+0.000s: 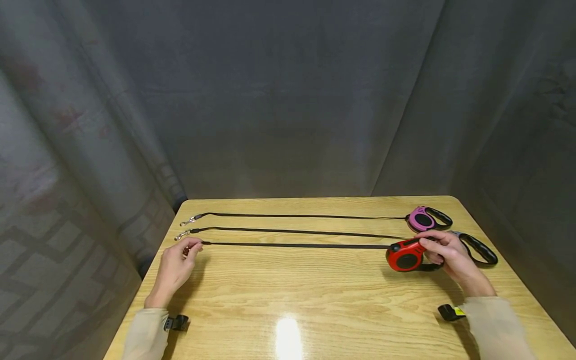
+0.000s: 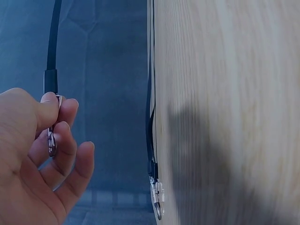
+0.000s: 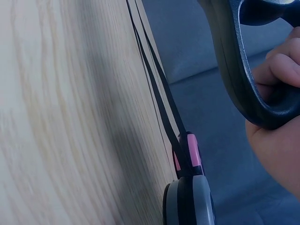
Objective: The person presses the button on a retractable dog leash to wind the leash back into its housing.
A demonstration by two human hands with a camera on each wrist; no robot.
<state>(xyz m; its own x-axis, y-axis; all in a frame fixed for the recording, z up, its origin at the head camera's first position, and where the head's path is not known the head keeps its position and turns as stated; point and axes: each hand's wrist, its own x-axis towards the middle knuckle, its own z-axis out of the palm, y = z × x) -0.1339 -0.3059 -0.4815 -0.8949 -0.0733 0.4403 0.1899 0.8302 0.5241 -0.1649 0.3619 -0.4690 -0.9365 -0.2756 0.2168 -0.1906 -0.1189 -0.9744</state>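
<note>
A red retractable dog leash [image 1: 403, 261] is in my right hand [image 1: 456, 257], which grips it by its black handle [image 3: 229, 70], raised above the tabletop. My left hand [image 1: 174, 267] pinches the metal clip [image 2: 52, 144] at the far end of its strap between thumb and fingers. Between the two hands the black strap [image 1: 292, 245] runs straight and taut across the table. Behind it, a pink retractable leash [image 1: 416, 226] and a grey one [image 3: 201, 206] with a black handle [image 1: 483, 252] lie with their straps drawn out leftward, roughly parallel.
The wooden table [image 1: 270, 295] has rounded back corners. Metal clips [image 1: 182, 235] of the two lying leashes rest at its left edge, just beyond my left hand. Grey curtains [image 1: 288, 100] hang behind and on both sides.
</note>
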